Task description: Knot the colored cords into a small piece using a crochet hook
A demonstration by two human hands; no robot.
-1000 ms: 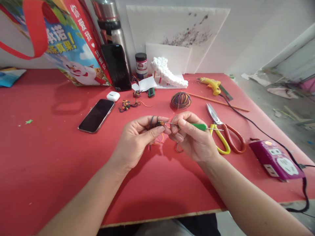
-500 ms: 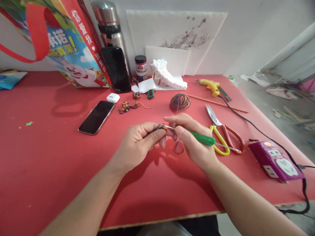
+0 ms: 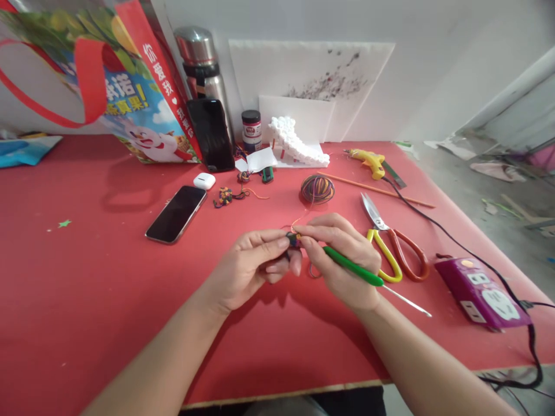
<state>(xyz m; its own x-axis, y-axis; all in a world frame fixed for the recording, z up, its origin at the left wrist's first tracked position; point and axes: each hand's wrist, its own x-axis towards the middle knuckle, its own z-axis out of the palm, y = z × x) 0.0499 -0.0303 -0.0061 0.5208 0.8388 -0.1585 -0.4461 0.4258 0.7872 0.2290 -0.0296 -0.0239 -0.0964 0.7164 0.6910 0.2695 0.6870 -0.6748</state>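
Note:
Between the fingertips of my left hand is pinched a small multicoloured crochet piece. My right hand grips a crochet hook by its green handle, and its thumb and forefinger meet the right side of the crochet piece. The hook's bare metal end sticks out to the lower right past the hand; its other tip is hidden by my fingers. A thin yarn strand runs from the piece up to the multicoloured yarn ball lying beyond my hands. A loose yarn loop shows below the fingers.
Scissors lie right of my right hand, near a purple power strip with a black cable. A yellow glue gun and an orange stick lie behind. Left are a phone and a white earbud case.
The hook has turned within my right hand, its rear end now pointing lower. My right fingers have closed onto the crochet piece, and the strand to the ball now shows. The view has tilted up slightly.

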